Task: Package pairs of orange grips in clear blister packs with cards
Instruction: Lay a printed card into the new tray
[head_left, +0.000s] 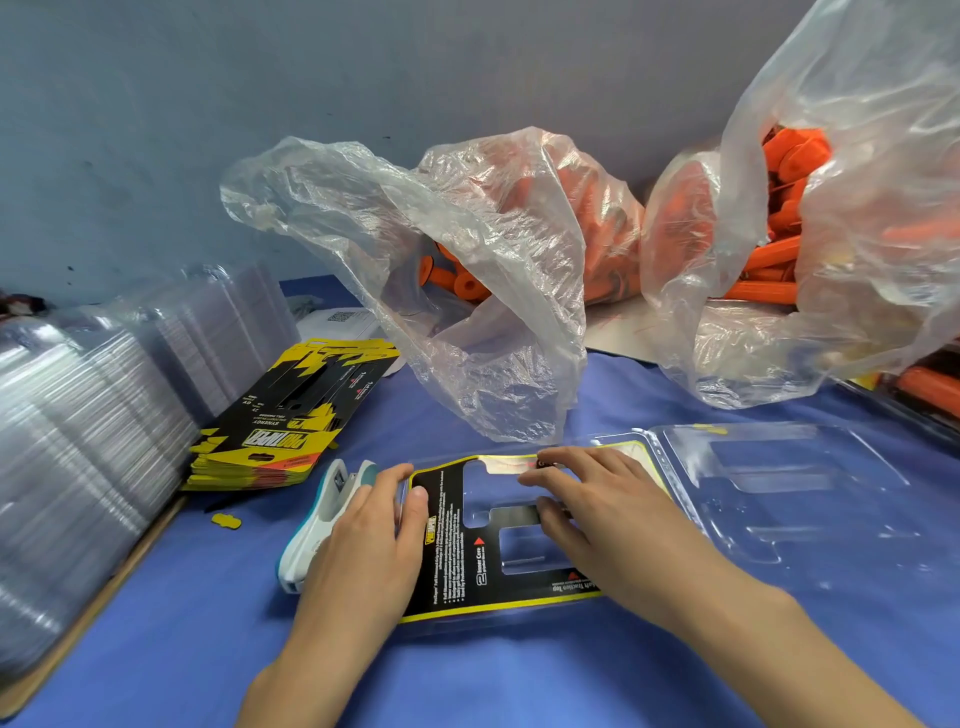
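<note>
Seat the card (452, 551) flat in the left half of the open blister pack (779, 493), which lies on the table (208, 623). The left grip (363, 525), fingers flat and holding nothing, steadies the card's left edge. The right grip (597, 504), fingers spread and straight, presses beside the cut-outs. Align the cut-outs over the moulded cavities before loading. The orange grips (774, 260) lie in bags (493, 260) behind, none in the pack
</note>
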